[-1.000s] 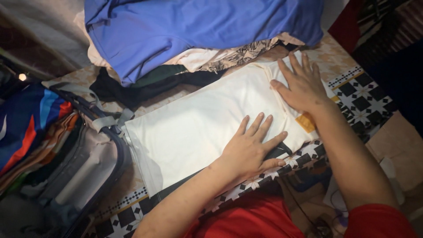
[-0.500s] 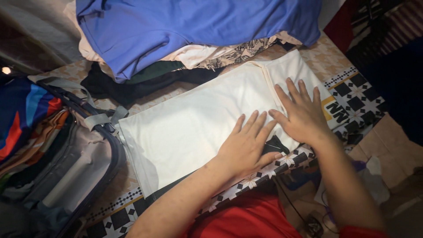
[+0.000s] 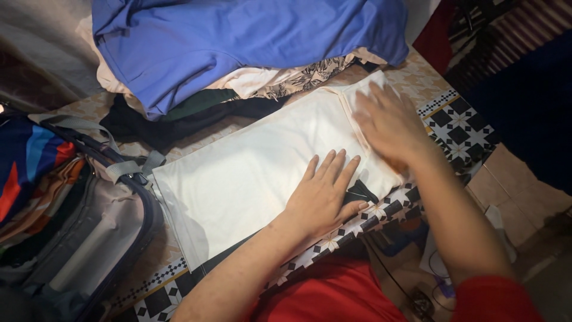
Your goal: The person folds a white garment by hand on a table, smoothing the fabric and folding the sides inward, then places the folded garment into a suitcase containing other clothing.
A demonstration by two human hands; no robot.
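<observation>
I see my left hand (image 3: pixel 322 197) and blurred right hand (image 3: pixel 387 122), fingers spread flat on the folded white garment (image 3: pixel 256 173), its edges near the clothes pile (image 3: pixel 238 48) and suitcase (image 3: pixel 77 226).

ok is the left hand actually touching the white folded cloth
Touching. The head view shows the left hand lying palm down, fingers spread, flat on the white folded cloth, with no gap beneath it.

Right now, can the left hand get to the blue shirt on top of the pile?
Probably yes. The left hand lies flat on the white cloth, and the blue shirt tops the pile just beyond, with nothing between them.
</observation>
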